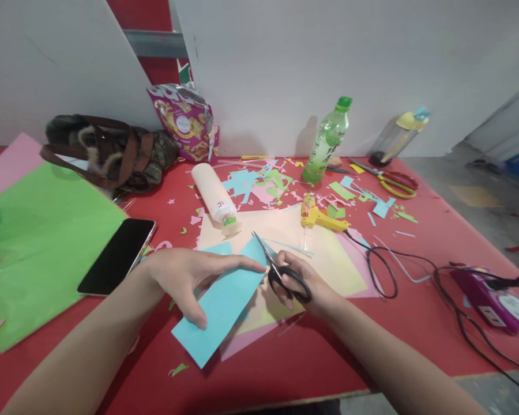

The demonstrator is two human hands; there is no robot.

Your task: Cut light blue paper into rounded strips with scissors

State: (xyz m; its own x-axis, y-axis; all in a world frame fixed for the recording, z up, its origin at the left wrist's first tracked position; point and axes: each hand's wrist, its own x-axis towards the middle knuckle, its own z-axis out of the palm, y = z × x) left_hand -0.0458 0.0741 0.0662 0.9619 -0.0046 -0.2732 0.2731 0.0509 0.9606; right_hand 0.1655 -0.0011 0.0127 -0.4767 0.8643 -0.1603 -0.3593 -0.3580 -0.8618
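Note:
A strip of light blue paper (225,311) slants across the middle of the view, held up in my left hand (190,276), whose thumb and fingers grip it. My right hand (303,282) has its fingers in the black handles of a pair of scissors (270,256). The scissor blades point up and away, by the paper's far right edge; whether they touch it I cannot tell. Beneath both hands lie overlapping sheets of cream and yellow paper (341,265), with pink paper (237,343) under them.
Around the red table (155,369) are a yellow glue gun (324,220), a white squeeze bottle (211,193), a phone (116,256), green sheets (47,230), paper scraps (242,183), a green drink bottle (328,141), red-and-yellow-handled scissors (398,181), a bag (125,153) and a purple power strip (493,302) with cords.

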